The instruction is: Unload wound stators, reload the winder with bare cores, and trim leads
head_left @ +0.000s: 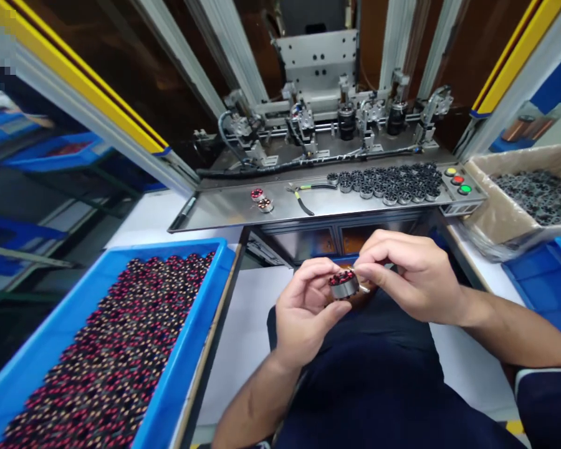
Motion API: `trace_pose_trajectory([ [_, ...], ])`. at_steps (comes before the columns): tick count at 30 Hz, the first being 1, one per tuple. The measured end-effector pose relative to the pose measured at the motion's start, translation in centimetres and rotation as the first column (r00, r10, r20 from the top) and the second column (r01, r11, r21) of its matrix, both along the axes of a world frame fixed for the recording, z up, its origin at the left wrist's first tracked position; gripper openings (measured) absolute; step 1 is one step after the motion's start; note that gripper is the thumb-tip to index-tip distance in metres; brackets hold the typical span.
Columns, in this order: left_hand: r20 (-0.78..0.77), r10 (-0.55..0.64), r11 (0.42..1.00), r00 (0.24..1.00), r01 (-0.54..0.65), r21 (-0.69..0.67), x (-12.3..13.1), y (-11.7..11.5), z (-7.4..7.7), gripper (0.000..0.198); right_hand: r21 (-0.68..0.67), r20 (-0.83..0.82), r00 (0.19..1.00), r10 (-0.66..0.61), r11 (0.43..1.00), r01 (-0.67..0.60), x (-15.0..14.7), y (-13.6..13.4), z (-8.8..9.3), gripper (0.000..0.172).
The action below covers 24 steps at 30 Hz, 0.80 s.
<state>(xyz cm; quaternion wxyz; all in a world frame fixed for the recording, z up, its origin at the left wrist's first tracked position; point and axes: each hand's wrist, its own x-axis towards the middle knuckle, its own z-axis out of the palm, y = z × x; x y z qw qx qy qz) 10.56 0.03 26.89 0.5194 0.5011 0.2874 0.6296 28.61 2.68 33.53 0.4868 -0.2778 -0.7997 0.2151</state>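
Observation:
My left hand [306, 305] holds a small motor stator [345, 287] between thumb and fingers, over my lap. The stator has a silvery metal rim and a black top with red windings. My right hand [409, 274] is closed in a pinch at the stator's upper right edge. Something thin and pale shows by those fingertips, but what they grip is too small to make out. On the metal ledge ahead lie wire cutters [303, 198] with black and yellow-green handles. Two wound stators [264, 204] sit to their left, one with red windings and one with copper-coloured windings.
Many black-topped stator cores [388, 184] crowd the ledge before the winding machine [318, 118]. Coloured push buttons [458, 180] sit at its right end. A blue bin [168, 380] full of wound stators stands left; a plastic-lined carton [484, 215] of grey parts stands right.

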Motion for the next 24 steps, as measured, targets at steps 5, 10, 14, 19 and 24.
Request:
trace_pose_trajectory([
  [5,-0.053,0.094,0.995,0.994,-0.091,0.049,-0.2,0.4,-0.5,0.024,-0.157,-0.177,0.978,-0.107,0.984,0.08,-0.8,-1.2,-1.0,0.017],
  [10,0.042,0.017,0.998,0.999,-0.019,0.057,-0.4,1.8,-0.8,0.024,-0.674,-0.433,0.895,-0.105,0.697,-0.244,-2.1,-2.8,-2.6,0.031],
  [14,0.09,-0.008,0.998,0.996,0.003,0.059,-0.3,2.5,-0.7,0.025,-0.738,-0.56,0.818,-0.134,0.529,-0.418,-2.9,-2.6,-3.9,0.035],
  [19,0.126,-0.079,0.994,0.989,0.069,0.081,-0.5,2.8,-0.6,0.024,-0.722,-0.641,0.751,-0.157,0.455,-0.521,-3.1,-2.0,-4.7,0.035],
  [24,0.061,-0.16,0.967,0.985,0.144,0.208,-1.0,3.2,-0.8,0.027,-0.645,-0.756,0.643,-0.118,0.295,-0.705,-3.0,-1.6,-5.2,0.052],
])
